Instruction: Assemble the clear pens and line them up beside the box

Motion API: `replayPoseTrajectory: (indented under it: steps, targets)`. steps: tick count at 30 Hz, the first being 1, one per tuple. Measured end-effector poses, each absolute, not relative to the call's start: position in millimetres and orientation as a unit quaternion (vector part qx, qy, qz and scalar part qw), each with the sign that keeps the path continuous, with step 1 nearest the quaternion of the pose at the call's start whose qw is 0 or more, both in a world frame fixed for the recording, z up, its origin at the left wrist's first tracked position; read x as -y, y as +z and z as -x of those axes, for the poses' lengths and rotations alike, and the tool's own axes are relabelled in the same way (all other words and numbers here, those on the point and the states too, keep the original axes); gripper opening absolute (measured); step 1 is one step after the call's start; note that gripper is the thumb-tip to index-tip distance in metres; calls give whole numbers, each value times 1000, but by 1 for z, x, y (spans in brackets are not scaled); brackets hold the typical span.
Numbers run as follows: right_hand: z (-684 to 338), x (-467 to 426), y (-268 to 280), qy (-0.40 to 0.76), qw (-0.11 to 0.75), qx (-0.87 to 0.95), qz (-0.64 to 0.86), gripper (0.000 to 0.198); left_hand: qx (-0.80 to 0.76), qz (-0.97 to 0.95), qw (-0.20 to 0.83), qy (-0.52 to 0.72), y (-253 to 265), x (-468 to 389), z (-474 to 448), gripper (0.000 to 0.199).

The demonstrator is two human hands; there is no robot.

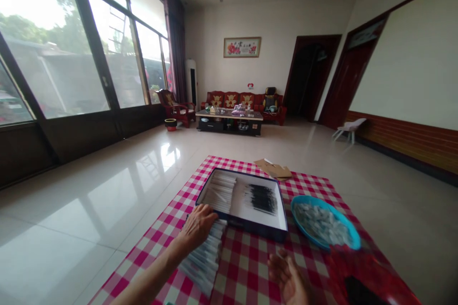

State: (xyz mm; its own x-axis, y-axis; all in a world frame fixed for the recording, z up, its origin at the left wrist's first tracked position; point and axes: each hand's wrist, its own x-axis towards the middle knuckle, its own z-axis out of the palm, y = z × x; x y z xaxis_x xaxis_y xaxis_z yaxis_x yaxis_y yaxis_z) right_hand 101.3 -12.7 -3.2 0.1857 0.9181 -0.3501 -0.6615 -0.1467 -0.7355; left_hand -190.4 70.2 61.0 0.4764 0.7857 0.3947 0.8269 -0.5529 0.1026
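Note:
My left hand (199,225) is curled over the near left edge of a shallow dark-blue box (239,223) with a white inside. Its fingertips are hidden, so what they grip does not show. Below that hand lies a row of slim clear tubes or sleeves (203,259) on the cloth. More clear sleeves (221,191) fill the left part of the box, and a bundle of thin black sticks (263,199) lies in its right part. Off to the right, my right hand (289,276) is open and slightly blurred above the cloth, holding nothing visible.
A blue round basin (297,219) of small translucent pieces (322,221) stands right of the box. Red plastic (361,271) lies at the near right. Flat brown cardboard (274,170) rests at the far edge of the checked tablecloth (243,271). A low table (229,115) stands beyond.

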Motion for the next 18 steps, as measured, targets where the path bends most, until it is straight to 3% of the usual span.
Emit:
replayPoseTrajectory:
  steps: [11, 18]
  targets:
    - [-101, 13, -11, 613, 640, 172, 430, 60, 512, 840, 69, -164, 41, -76, 200, 26]
    - [-96, 13, -14, 591, 652, 178, 441, 57, 514, 838, 58, -175, 60, -90, 192, 27]
